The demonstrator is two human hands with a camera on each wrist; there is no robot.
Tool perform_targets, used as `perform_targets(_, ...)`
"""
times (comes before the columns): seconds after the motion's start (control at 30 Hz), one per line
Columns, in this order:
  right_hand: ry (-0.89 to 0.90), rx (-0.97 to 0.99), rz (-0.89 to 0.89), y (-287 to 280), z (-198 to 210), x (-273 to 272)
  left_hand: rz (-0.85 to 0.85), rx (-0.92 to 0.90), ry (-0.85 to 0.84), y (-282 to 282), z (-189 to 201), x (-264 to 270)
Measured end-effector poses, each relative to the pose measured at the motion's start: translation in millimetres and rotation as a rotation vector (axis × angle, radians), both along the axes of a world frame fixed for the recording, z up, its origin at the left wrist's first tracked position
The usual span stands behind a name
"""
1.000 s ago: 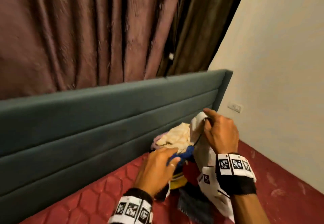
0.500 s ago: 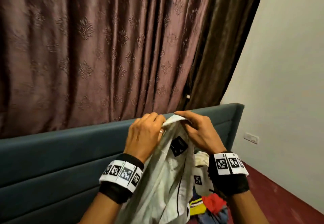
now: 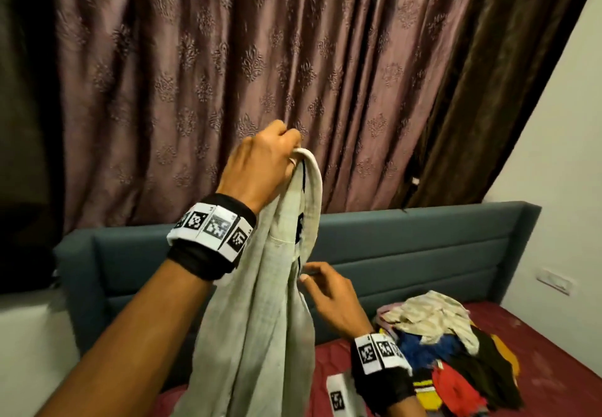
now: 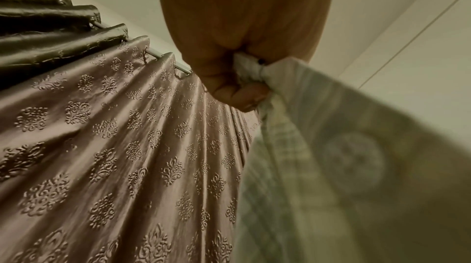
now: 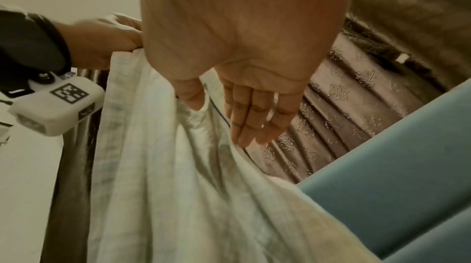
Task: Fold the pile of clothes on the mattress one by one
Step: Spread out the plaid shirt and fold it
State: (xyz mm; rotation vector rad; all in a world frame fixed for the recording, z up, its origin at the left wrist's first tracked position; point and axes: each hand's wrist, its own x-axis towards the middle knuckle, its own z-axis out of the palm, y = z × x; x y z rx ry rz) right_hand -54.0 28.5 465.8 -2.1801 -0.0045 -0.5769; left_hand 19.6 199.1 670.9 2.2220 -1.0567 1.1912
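Shirt (image 3: pixel 260 302) is gripped at its top edge by the raised left hand (image 3: pixel 260 162) and hangs below; lower, the right hand (image 3: pixel 329 299), fingers relaxed, touches its edge; no writing is readable

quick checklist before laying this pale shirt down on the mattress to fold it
1. Left hand grips the top of the shirt: ok, fingers curled round the bunched edge in the left wrist view.
2. Right hand has a hold lower down: not ok, its fingers lie straight along the cloth, only touching.
3. Shirt clear of the pile of clothes: ok, it hangs to the left of it, apart.
4. Shirt spread out flat: not ok, it hangs bunched in long folds.
5. Bare mattress to lay it on: cannot tell, the shirt and arms hide most of the near part.
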Motion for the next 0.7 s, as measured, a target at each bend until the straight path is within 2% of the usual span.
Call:
perform_targets(0.07,-0.049,0.073,0.027,15,-1,6,0.022,0.021,-0.004,8,3,0)
perform_targets(0.17,-0.124,0.077,-0.013,16,8,22,0.007,0.029,0.011,20,2,0)
perform_targets(0.4,-0.031,-0.021,0.041,-6,18,37,-0.059,-0.007,-0.017,41,7,2)
perform_targets(0.5,-0.062,-0.043,0.03,-14,20,37,-0.082,-0.01,-0.019,49,13,3)
perform_targets(0.6,-0.152,-0.037,-0.022,-30,36,35,-0.041,0.001,-0.025,64,19,9)
perform_targets(0.7,-0.255,-0.093,-0.119,-53,69,25,0.02,0.039,-0.01,89,20,24)
